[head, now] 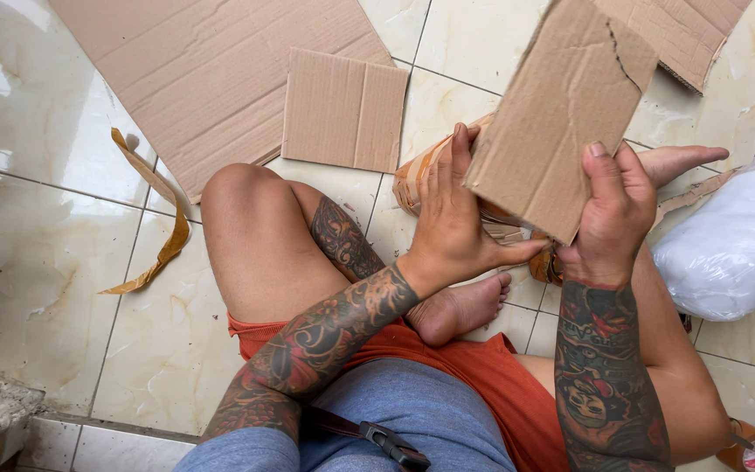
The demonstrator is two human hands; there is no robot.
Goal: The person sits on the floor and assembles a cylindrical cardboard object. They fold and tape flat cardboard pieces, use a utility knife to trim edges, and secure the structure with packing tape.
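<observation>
Floor tiles (37, 262) glossy, person seated cross-legged on them. Biggest item: large cardboard sheet (194, 79) flat at top left, smaller folded cardboard panel (342, 109) lying partly on its edge. Another corrugated piece (683, 31) at top right. White plastic bag (736, 240) beside the right knee. Torn tape strip (163, 218) curled on the tiles to the left. Tape roll (749, 446) at bottom right corner.

Work item: torn cardboard piece (561, 114), held tilted above the feet, over a tape-wrapped bundle (430, 175). Left hand (456, 218) flat against its left edge, fingers extended, thumb under the lower corner. Right hand (613, 218) clamped on the lower right edge, thumb on the front face.

Judgement: keep both grips near the bottom edge, support the cracked top corner, avoid bending along the tear
</observation>
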